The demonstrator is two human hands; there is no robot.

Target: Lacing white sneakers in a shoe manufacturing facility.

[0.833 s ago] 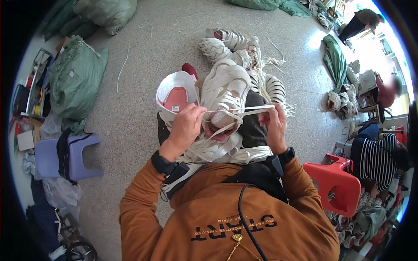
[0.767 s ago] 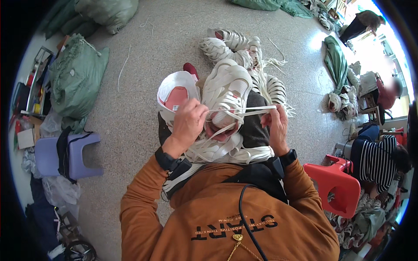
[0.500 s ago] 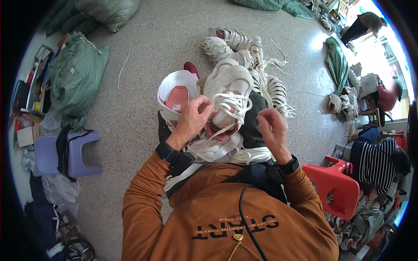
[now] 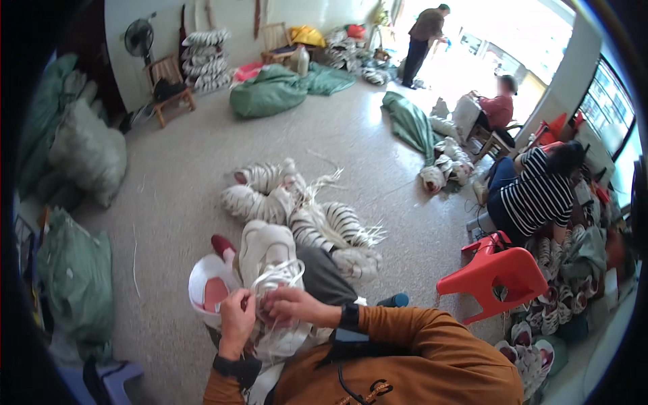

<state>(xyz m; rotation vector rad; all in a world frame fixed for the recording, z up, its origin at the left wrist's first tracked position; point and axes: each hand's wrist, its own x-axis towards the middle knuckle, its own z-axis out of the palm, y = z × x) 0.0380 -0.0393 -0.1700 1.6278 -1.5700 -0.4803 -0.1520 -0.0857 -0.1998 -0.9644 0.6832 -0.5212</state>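
Note:
A white sneaker (image 4: 268,246) with loose white shoelaces (image 4: 282,273) rests on my lap, its toe pointing away from me. At the shoe's left side my left hand (image 4: 237,318) is closed in a pinch; whatever lies between its fingertips is too small to make out. My right hand (image 4: 295,306) reaches across over the shoe's opening, with bent fingers closed on the laces. Its fingertips are partly hidden among them. Left of the shoe stands a white open-topped container (image 4: 197,278) with a pink insole-like piece (image 4: 216,291) inside.
Bundled white shoe uppers (image 4: 260,202) with trailing laces lie on the floor ahead. A red plastic stool (image 4: 496,277) stands at right, near a person in stripes (image 4: 533,199) and piled shoes (image 4: 553,297). Green sacks (image 4: 75,280) line the left; others lie farther off.
My view has tilted up and turned, showing more of the room. My right hand has moved from apart on the right onto the laces, close beside my left hand.

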